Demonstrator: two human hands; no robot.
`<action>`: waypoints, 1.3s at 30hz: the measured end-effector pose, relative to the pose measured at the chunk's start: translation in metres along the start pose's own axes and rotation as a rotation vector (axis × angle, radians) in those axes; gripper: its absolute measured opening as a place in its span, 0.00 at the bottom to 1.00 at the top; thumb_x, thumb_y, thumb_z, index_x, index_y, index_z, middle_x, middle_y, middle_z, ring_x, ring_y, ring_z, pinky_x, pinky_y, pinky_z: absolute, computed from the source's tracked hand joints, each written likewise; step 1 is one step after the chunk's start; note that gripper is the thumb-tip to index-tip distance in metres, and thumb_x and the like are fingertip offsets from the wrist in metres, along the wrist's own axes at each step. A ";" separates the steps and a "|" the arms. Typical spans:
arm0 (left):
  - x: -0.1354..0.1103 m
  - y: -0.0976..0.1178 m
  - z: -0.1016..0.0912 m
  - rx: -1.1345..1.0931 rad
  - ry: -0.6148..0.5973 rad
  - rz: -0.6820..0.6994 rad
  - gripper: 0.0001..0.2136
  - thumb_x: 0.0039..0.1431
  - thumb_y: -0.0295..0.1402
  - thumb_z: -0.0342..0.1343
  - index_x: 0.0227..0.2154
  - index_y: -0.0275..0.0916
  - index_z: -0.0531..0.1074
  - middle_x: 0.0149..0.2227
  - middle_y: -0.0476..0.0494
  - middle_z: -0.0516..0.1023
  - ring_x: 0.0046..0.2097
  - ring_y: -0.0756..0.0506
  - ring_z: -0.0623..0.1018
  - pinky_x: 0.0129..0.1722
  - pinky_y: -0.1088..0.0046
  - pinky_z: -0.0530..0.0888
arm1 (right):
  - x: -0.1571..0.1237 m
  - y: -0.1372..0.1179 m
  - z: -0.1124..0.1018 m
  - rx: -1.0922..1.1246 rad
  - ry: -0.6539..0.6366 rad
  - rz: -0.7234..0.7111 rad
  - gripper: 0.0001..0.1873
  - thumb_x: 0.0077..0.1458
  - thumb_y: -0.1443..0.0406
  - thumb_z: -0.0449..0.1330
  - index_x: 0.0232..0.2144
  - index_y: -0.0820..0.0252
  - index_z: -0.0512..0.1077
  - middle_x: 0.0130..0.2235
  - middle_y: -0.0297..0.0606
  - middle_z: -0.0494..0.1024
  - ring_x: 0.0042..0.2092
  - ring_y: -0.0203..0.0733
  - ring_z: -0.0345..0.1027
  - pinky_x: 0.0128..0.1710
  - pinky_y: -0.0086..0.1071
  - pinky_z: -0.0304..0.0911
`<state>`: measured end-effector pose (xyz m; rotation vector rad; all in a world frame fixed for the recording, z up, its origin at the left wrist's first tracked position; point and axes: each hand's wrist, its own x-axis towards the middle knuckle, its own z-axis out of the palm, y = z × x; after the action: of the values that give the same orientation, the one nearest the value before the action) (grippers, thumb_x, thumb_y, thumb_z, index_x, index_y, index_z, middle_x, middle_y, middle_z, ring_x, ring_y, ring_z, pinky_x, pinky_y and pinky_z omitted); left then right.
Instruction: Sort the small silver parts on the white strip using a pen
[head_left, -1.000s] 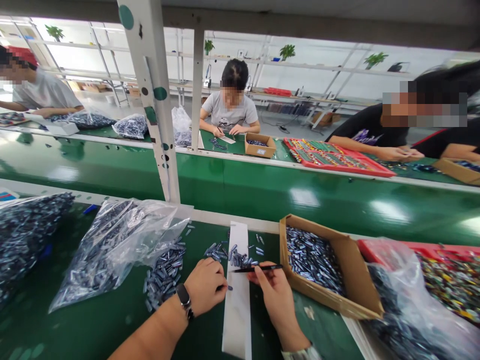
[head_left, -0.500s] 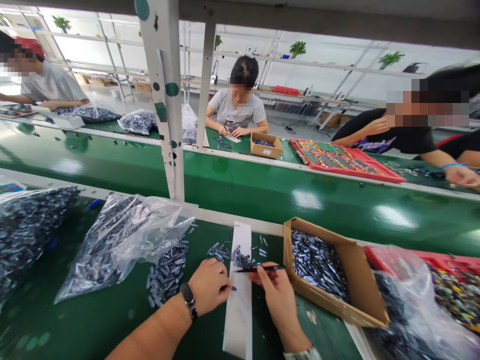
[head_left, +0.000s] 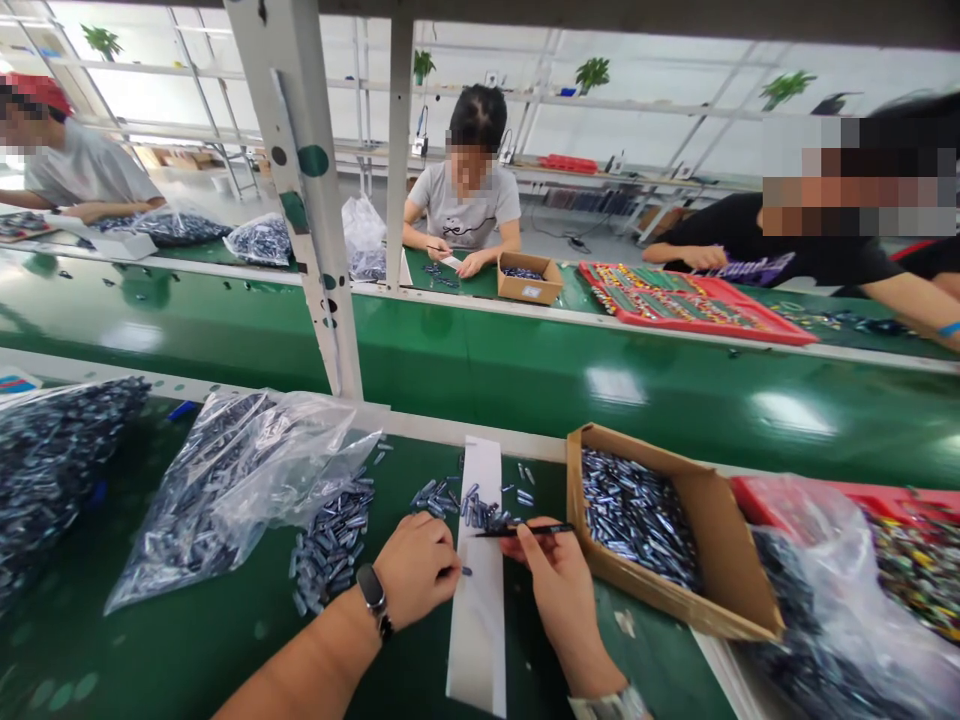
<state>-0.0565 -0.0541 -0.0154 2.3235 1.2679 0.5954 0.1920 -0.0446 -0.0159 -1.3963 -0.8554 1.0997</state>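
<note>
My left hand (head_left: 420,568), with a dark band on its wrist, is closed at the left edge of a long white strip (head_left: 480,625). A small dark, shiny piece (head_left: 466,571) shows at its fingertips. In my right hand (head_left: 559,590) are slim black tweezers (head_left: 525,530), held like a pen. Their tip points left over the strip, a little beyond my left fingertips. A small heap of the same glossy pieces (head_left: 478,507) lies on the strip just past the tip. More loose pieces (head_left: 435,497) lie beside it on the green surface.
An open cardboard box (head_left: 739,540) of dark pieces stands right of my right hand. On the left are a clear plastic bag (head_left: 217,490) and a pile of pieces (head_left: 330,545). A red tray (head_left: 896,500) lies far right. Co-workers sit across the green belt (head_left: 480,350).
The view has shifted slightly. My hands stay nearly in place, with the tweezers' tip a touch farther right. The co-worker at the right has lowered a hand and reached outward.
</note>
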 end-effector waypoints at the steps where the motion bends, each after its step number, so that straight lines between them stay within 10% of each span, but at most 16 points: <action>1: 0.000 0.000 0.000 0.002 0.002 0.000 0.08 0.74 0.27 0.78 0.37 0.46 0.93 0.41 0.47 0.87 0.47 0.41 0.84 0.50 0.63 0.80 | 0.000 -0.002 0.001 0.001 0.003 0.002 0.41 0.45 0.25 0.89 0.38 0.44 0.81 0.30 0.37 0.91 0.28 0.59 0.91 0.34 0.53 0.96; 16: -0.004 -0.003 0.002 0.015 0.014 0.010 0.07 0.75 0.28 0.77 0.38 0.45 0.93 0.41 0.45 0.89 0.47 0.41 0.86 0.52 0.62 0.81 | -0.007 0.006 0.000 0.013 0.006 0.011 0.26 0.63 0.38 0.86 0.43 0.46 0.83 0.33 0.37 0.92 0.35 0.59 0.94 0.40 0.49 0.94; 28: -0.004 -0.005 0.000 0.030 -0.029 -0.004 0.07 0.75 0.28 0.75 0.38 0.46 0.93 0.42 0.46 0.89 0.48 0.40 0.85 0.51 0.62 0.80 | -0.003 -0.004 0.000 0.046 0.051 0.034 0.46 0.41 0.23 0.89 0.39 0.47 0.79 0.28 0.32 0.88 0.27 0.54 0.88 0.31 0.45 0.90; 39: -0.004 -0.003 -0.005 -0.007 -0.051 -0.041 0.07 0.74 0.27 0.76 0.42 0.48 0.95 0.44 0.44 0.92 0.49 0.39 0.88 0.55 0.60 0.82 | -0.016 -0.010 -0.019 -0.026 -0.081 0.055 0.46 0.46 0.21 0.88 0.38 0.48 0.81 0.25 0.34 0.87 0.28 0.52 0.88 0.32 0.43 0.88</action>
<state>-0.0632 -0.0553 -0.0134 2.2862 1.2848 0.5231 0.2058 -0.0646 -0.0039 -1.4118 -0.8966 1.1977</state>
